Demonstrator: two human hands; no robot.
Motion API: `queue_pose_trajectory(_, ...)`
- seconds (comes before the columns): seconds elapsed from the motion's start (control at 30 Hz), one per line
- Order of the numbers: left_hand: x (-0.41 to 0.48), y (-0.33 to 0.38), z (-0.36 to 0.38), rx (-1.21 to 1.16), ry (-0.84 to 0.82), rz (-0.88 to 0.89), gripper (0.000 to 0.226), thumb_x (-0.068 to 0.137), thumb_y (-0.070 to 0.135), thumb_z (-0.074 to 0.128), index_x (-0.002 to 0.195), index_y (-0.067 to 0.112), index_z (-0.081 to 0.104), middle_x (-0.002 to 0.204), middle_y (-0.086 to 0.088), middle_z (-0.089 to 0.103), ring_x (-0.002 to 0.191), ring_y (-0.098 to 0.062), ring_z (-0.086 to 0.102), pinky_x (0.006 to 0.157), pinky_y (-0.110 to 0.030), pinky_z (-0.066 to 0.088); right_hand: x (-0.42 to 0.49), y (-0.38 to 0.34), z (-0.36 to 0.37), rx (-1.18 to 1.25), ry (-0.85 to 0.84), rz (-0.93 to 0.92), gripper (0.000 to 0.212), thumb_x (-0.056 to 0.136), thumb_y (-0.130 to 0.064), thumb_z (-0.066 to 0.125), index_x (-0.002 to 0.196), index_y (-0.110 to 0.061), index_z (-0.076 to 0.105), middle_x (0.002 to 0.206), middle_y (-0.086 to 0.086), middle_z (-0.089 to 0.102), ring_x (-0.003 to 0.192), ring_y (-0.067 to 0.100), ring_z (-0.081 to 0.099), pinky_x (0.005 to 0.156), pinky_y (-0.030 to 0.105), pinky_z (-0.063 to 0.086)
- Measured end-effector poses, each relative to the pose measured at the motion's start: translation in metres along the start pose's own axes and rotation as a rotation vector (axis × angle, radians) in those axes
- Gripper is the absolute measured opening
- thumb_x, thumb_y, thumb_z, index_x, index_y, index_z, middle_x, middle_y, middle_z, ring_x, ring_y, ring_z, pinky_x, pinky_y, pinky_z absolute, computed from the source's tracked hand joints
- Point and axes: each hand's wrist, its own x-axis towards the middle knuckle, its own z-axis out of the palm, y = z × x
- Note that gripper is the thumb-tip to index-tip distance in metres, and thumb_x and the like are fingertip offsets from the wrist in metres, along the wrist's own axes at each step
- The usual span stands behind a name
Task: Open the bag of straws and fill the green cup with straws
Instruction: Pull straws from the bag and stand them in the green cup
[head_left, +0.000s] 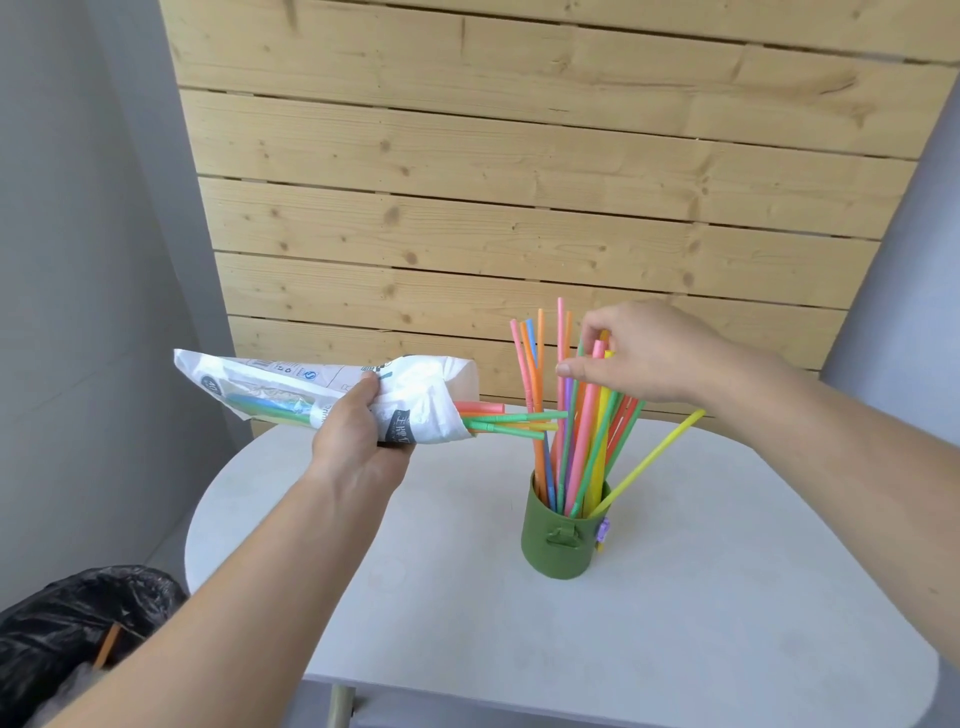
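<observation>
The green cup (558, 543) stands upright on the white table (675, 623), right of centre. Several coloured straws (582, 441) stand in it, fanned out; a yellow one leans far to the right. My right hand (644, 356) is above the cup, its fingers closed around the tops of a bunch of these straws. My left hand (358, 431) grips the white printed straw bag (332, 395), held level in the air left of the cup. The bag's open end points right, and a few straws (509, 421) poke out of it toward the cup.
A wooden plank wall (519, 182) rises behind the table. A black rubbish bag (67, 629) sits on the floor at the lower left, beside the table's left edge. A wooden table leg (340, 709) shows under the near edge.
</observation>
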Motion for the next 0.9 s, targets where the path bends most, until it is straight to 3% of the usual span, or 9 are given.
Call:
queue_pose_trajectory(0.17,0.001,-0.002,0.001,0.006,0.010,-0.005,0.031,0.099,0.014,0.073,0.129,0.011,0.066,0.115,-0.007,0.078,0.093,-0.022,0.078,0.083,-0.044,0.065,-0.001,0.001,-0.006,0.007,0.160,0.023,0.051,0.071,-0.077,0.060,0.093,-0.031,0.061,0.081,-0.005,0.065,0.080,0.021,0.062,0.062,0.033,0.050)
queue_pose_trajectory(0.4,0.002,-0.003,0.001,0.000,0.009,0.001,0.036,0.099,0.012,0.072,0.133,0.010,0.064,0.118,-0.008,0.078,0.100,-0.024,0.079,0.087,-0.046,0.064,-0.006,-0.001,-0.003,0.014,0.263,0.028,0.047,0.083,-0.069,0.056,0.106,-0.028,0.062,0.102,-0.005,0.061,0.094,0.019,0.058,0.067,0.032,0.044)
queue_pose_trajectory(0.5,0.001,-0.002,0.001,0.002,0.011,0.004,0.037,0.099,0.012,0.072,0.135,0.011,0.064,0.118,-0.007,0.078,0.101,-0.024,0.079,0.087,-0.046,0.064,-0.012,-0.004,-0.003,0.043,0.388,0.074,0.041,0.092,-0.059,0.050,0.108,-0.023,0.062,0.109,0.000,0.058,0.098,0.024,0.059,0.068,0.032,0.042)
queue_pose_trajectory(0.57,0.001,-0.002,0.002,0.001,0.009,0.001,0.038,0.099,0.012,0.072,0.136,0.010,0.063,0.119,-0.007,0.078,0.102,-0.024,0.079,0.086,-0.046,0.064,-0.023,-0.012,-0.006,0.090,0.553,0.067,0.035,0.096,-0.050,0.047,0.101,-0.019,0.063,0.103,0.001,0.059,0.092,0.027,0.059,0.066,0.032,0.041)
queue_pose_trajectory(0.63,0.000,-0.002,0.003,0.004,0.008,0.004,0.039,0.099,0.013,0.072,0.137,0.009,0.063,0.120,-0.008,0.078,0.103,-0.024,0.079,0.084,-0.046,0.065,-0.040,-0.026,-0.007,0.196,0.618,0.041,0.032,0.097,-0.046,0.045,0.085,-0.020,0.059,0.084,-0.001,0.060,0.078,0.028,0.057,0.061,0.032,0.037)
queue_pose_trajectory(0.73,-0.003,-0.001,0.006,0.014,0.008,0.018,0.039,0.099,0.013,0.073,0.136,0.008,0.063,0.121,-0.007,0.077,0.102,-0.023,0.079,0.080,-0.044,0.066,-0.067,-0.053,0.007,0.363,0.424,0.112,0.046,0.098,-0.055,0.034,0.071,-0.020,0.047,0.061,-0.002,0.053,0.067,0.031,0.053,0.058,0.035,0.036)
queue_pose_trajectory(0.83,-0.006,-0.001,0.008,0.019,-0.006,0.037,0.040,0.098,0.014,0.074,0.136,0.007,0.063,0.122,-0.008,0.078,0.101,-0.024,0.080,0.076,-0.047,0.067,-0.081,-0.069,0.035,0.452,0.214,0.252,0.058,0.091,-0.072,0.023,0.086,-0.022,0.054,0.072,-0.002,0.063,0.078,0.030,0.060,0.070,0.039,0.049)
queue_pose_trajectory(0.9,-0.008,-0.001,0.009,0.020,-0.020,0.052,0.041,0.097,0.014,0.075,0.136,0.007,0.063,0.121,-0.008,0.078,0.098,-0.024,0.081,0.075,-0.047,0.067,-0.081,-0.077,0.048,0.633,0.170,0.304,0.061,0.084,-0.078,0.026,0.090,-0.026,0.057,0.074,0.000,0.069,0.074,0.026,0.065,0.071,0.038,0.052)
